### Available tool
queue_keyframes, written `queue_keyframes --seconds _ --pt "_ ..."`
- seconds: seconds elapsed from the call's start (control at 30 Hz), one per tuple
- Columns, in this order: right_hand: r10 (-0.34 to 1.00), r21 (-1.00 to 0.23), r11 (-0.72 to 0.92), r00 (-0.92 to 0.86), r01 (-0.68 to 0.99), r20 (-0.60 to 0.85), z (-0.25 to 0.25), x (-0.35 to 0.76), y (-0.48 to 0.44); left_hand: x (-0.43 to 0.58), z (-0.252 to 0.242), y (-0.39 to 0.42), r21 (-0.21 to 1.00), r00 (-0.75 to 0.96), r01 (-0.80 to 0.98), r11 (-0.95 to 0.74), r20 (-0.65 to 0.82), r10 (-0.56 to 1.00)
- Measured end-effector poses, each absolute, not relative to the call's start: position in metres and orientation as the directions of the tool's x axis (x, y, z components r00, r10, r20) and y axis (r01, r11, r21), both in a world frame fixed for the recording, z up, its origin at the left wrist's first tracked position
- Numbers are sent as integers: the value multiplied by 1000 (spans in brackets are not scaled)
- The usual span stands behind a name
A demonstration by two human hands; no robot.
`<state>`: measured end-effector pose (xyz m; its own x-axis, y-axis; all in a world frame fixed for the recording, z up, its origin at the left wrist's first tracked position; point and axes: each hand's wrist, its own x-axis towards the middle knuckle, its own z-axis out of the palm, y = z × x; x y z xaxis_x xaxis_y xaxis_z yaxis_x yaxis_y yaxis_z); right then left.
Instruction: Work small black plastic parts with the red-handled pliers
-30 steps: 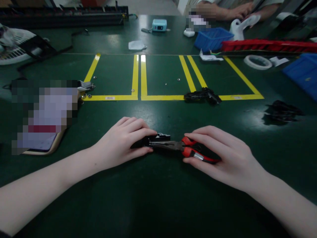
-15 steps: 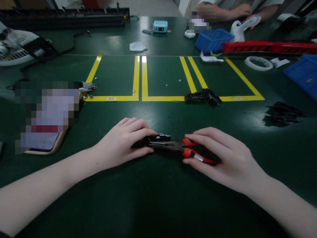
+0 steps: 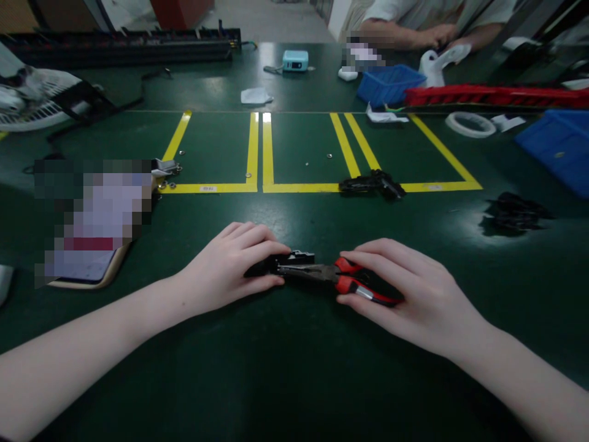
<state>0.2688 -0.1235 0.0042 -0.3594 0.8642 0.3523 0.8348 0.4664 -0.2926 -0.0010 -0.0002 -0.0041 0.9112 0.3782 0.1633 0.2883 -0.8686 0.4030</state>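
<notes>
My left hand (image 3: 232,265) lies on the green table (image 3: 294,368) with its fingers closed round a small black plastic part (image 3: 285,259), pinning it to the surface. Red-and-black pliers (image 3: 343,277) lie flat to the right of it, their dark jaws pointing left and reaching the part. My right hand (image 3: 407,293) is wrapped round the pliers' handles. Both hands rest low near the table's front middle, a short gap between them.
Yellow tape boxes (image 3: 257,153) mark the table ahead, with a black part (image 3: 370,183) on the line and small washers (image 3: 168,181) at the left. A black pile (image 3: 510,213) lies right. Blue bins (image 3: 389,83), a red tray (image 3: 492,95) and another person's arms (image 3: 414,31) are beyond.
Both hands keep their grip and place. The view has tipped slightly, so the far objects sit a little lower in the picture.
</notes>
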Motion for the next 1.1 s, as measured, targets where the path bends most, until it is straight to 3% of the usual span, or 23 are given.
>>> queue_keyframes --seconds 0.23,1.1 --pt "851 -228 471 -371 852 372 11 272 -125 -1 -3 -1 402 911 300 -865 148 384" --pt "831 -164 484 -393 859 394 4 274 -124 0 -9 4 392 909 253 -884 216 356"
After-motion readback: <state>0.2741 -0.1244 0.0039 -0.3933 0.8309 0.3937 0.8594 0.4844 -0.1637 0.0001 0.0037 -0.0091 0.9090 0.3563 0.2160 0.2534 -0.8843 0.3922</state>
